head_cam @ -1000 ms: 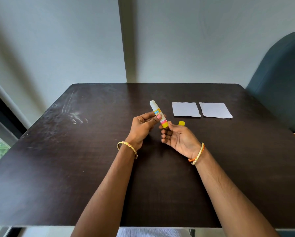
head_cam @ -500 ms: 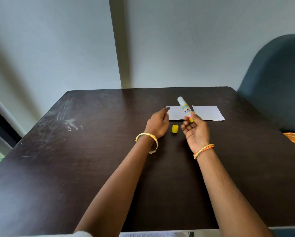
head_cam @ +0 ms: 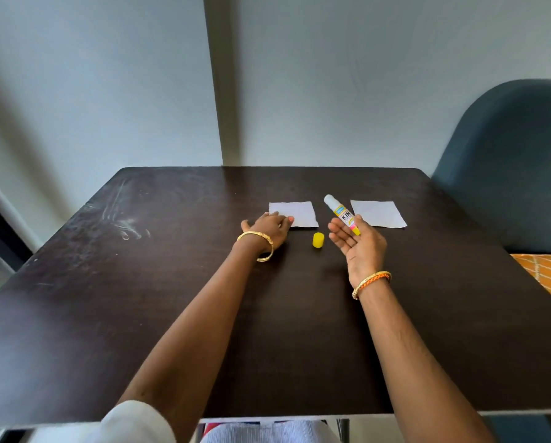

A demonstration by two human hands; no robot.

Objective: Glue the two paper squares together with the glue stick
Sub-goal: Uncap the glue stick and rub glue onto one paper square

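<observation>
From the head view, the gluing has not begun: the right hand (head_cam: 360, 247) grasps the uncapped glue stick (head_cam: 341, 213) by its yellow base, white tip tilted up and away, while the left hand (head_cam: 269, 230) lies released, fingertips resting on the near-left corner of the left paper square (head_cam: 298, 213). Its twin, the right paper square (head_cam: 378, 213), lies flat nearby, apart from it on the dark tabletop (head_cam: 172, 298). The yellow cap (head_cam: 318, 240) stands between the hands. Next, I judge, the tip must turn down onto the pinned sheet.
</observation>
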